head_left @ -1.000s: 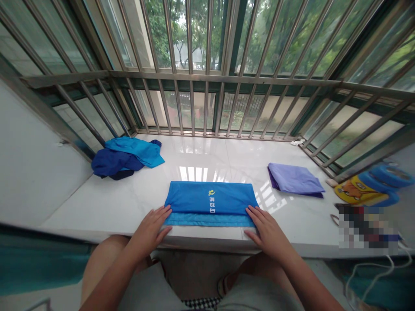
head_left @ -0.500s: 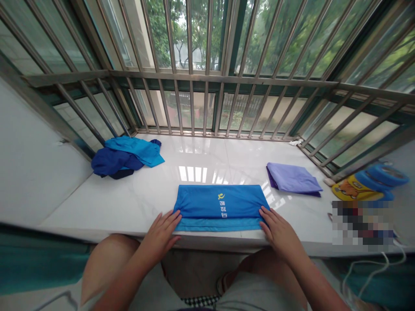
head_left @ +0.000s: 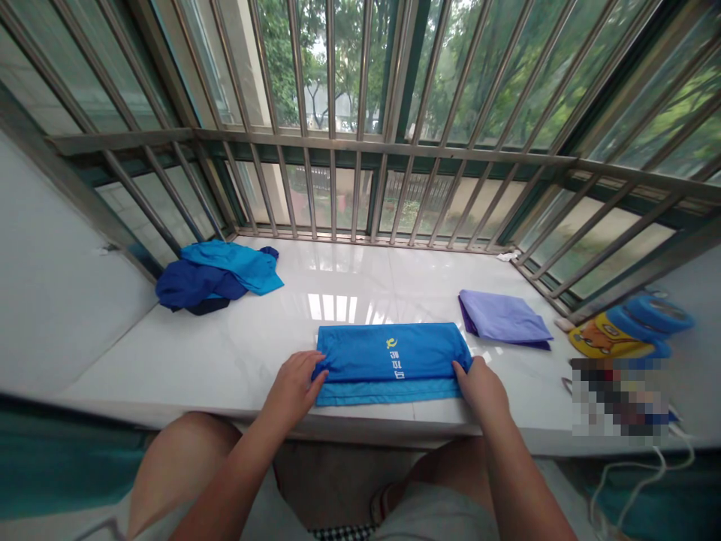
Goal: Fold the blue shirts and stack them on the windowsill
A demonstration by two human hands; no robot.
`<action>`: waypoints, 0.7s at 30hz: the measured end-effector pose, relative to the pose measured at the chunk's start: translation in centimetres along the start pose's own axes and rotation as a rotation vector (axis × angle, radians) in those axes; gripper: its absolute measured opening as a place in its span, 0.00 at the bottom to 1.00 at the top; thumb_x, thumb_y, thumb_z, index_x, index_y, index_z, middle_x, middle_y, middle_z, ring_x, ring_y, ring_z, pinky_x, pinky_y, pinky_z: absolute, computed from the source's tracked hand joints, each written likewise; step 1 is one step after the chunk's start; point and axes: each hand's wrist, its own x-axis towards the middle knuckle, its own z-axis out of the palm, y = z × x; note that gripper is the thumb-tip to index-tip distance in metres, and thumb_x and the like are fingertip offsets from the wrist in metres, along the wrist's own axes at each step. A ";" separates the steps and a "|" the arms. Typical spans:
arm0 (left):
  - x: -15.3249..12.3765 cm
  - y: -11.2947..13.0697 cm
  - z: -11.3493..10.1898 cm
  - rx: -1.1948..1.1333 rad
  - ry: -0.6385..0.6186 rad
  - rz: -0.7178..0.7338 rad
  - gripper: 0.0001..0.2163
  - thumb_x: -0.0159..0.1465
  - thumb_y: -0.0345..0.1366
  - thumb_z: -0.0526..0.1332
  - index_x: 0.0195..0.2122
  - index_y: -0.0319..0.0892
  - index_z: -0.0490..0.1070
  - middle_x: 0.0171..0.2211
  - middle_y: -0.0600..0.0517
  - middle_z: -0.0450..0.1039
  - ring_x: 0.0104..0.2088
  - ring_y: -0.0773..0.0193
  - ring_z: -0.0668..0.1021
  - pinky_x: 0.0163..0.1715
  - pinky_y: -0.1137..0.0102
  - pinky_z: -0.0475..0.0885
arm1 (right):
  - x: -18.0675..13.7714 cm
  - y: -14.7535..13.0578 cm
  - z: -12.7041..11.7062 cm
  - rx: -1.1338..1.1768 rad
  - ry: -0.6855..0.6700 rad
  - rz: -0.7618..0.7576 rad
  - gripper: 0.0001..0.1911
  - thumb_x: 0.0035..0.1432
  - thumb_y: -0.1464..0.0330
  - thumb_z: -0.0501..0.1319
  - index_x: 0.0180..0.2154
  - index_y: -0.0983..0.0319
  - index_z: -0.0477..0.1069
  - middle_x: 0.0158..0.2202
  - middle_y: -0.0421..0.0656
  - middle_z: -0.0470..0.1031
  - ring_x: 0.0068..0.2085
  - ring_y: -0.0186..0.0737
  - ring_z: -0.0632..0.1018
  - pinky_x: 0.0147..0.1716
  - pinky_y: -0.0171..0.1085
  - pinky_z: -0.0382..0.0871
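Observation:
A blue garment (head_left: 360, 353), folded into a wide strip with a yellow logo and white lettering, lies flat near the front edge of the white ledge. A lighter blue band of it shows along the near side. My left hand (head_left: 298, 383) pinches its left end, thumb toward the near side and fingers at the edge. At the opposite end my right hand (head_left: 483, 387) grips the right edge, with the thumb on top and the other fingers partly hidden behind the cloth.
Crumpled blue and navy clothes (head_left: 219, 278) lie at the left of the white ledge (head_left: 169, 361). A folded purple cloth (head_left: 507, 317) rests on the right, beside a yellow and blue bottle (head_left: 625, 327) and a blurred-out item (head_left: 619, 398). Metal window bars (head_left: 360, 146) line the back.
Both hands have gone from lying spread on the garment's ends to gripping them. The garment has shifted slightly right in view, and the camera has moved a little.

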 end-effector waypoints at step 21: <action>-1.5 -2.4 -1.5 0.191 -0.264 -0.064 0.11 0.74 0.35 0.60 0.52 0.47 0.82 0.45 0.45 0.83 0.44 0.51 0.83 0.44 0.58 0.78 | 0.3 6.9 2.4 0.089 0.217 -0.548 0.22 0.69 0.72 0.54 0.58 0.60 0.79 0.56 0.54 0.77 0.51 0.50 0.82 0.56 0.47 0.75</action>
